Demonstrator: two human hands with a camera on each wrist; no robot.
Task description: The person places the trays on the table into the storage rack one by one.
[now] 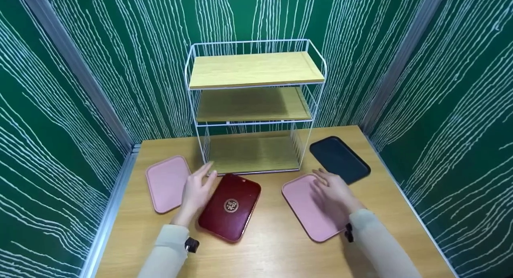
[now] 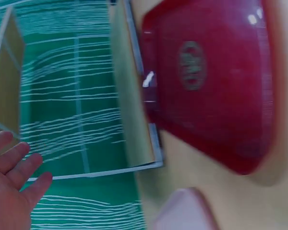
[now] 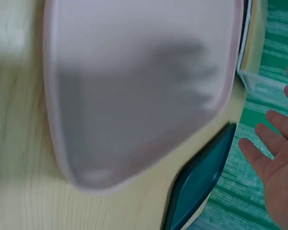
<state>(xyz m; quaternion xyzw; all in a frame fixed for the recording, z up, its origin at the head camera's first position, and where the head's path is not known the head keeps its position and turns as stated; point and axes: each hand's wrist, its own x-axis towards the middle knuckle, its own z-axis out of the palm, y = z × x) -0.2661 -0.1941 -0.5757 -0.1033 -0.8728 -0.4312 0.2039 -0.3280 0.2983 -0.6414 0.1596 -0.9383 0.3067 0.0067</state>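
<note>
My left hand [image 1: 196, 191] hovers between a pink tray [image 1: 168, 184] and a dark red tray [image 1: 232, 207] with a round gold emblem. Its fingers are spread and hold nothing, as the left wrist view also shows beside the red tray [image 2: 211, 72]. Over the right-hand pink tray [image 1: 306, 203] my right hand [image 1: 336, 189] is held with loose, extended fingers. In the right wrist view that hand [image 3: 278, 153] stands apart from the pink tray [image 3: 134, 105], and its shadow falls on the tray. Behind it lies a dark navy tray [image 1: 340, 159].
A white wire rack [image 1: 192, 105] with wooden shelves [image 1: 256, 69] stands at the back of the wooden table [image 1: 268, 254]. Its shelves hold nothing visible. Green walls [image 1: 441, 109] with white wavy lines enclose the table on the left, right and back.
</note>
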